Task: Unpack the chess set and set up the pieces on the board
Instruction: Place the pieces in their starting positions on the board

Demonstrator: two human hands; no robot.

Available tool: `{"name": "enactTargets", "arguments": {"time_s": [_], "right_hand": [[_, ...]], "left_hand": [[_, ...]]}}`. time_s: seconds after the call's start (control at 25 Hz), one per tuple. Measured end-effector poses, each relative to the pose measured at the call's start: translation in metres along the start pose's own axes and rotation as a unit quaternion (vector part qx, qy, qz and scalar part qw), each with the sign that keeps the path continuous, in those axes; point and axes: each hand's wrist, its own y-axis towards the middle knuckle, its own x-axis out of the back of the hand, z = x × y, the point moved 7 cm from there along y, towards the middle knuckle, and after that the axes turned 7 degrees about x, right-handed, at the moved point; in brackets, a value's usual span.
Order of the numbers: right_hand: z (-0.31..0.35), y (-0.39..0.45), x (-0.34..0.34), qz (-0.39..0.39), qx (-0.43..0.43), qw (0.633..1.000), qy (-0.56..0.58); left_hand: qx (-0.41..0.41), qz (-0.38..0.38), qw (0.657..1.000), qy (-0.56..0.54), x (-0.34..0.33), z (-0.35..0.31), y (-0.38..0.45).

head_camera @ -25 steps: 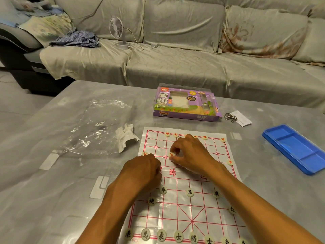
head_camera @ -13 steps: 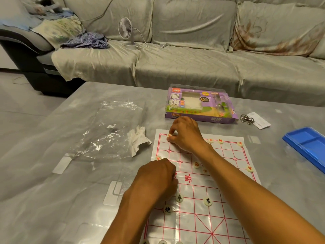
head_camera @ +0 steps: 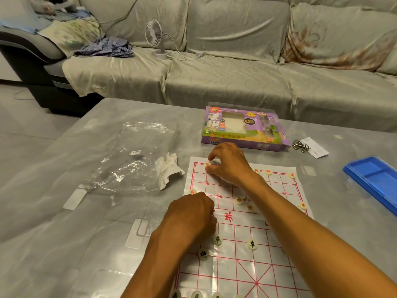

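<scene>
Fingers (head_camera: 211,162) of the right hand (head_camera: 231,163) are pinched on a red-marked piece (head_camera: 207,164) at the far left corner of the board (head_camera: 247,267), thumb and forefinger closed narrowly around it. The left hand (head_camera: 191,216) rests curled at the board's left edge near the centre line; its fingers are folded under, and it may hold spare pieces, though the head view does not show this. Red-marked pieces occupy parts of the far rows, including one at the far right corner (head_camera: 292,175) and two loose near the centre (head_camera: 239,200). Black-marked pieces (head_camera: 251,244) stand on the near half, with a row partly visible at the bottom edge. The purple box (head_camera: 242,127) lies on the desk (head_camera: 64,211) just beyond the board; a clear plastic bag (head_camera: 133,158) and crumpled paper (head_camera: 168,168) lie to the left. Step in hand: seating the far-rank corner piece. The next move likely calls for centring the piece on the corner intersection, releasing it, then filling the remaining far-rank points without displacing neighbours.
</scene>
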Motion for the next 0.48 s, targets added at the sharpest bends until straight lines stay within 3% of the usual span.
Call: {"name": "enactTargets", "arguments": {"time_s": [0.2,0.36,0.48], "right_hand": [[-0.051,-0.071,0.048,-0.033,-0.034,0.999,0.011],[-0.104,-0.148,0.064,-0.031,-0.141,0.989,0.009],[-0.109,-0.160,0.062,-0.019,-0.138,0.990,0.009]], "left_hand": [[0.006,-0.003,1.000,0.004,-0.001,0.002,-0.001],[0.013,-0.001,1.000,0.019,-0.005,-0.002,-0.002],[0.014,-0.002,1.000,0.014,-0.004,-0.003,-0.005]]}}
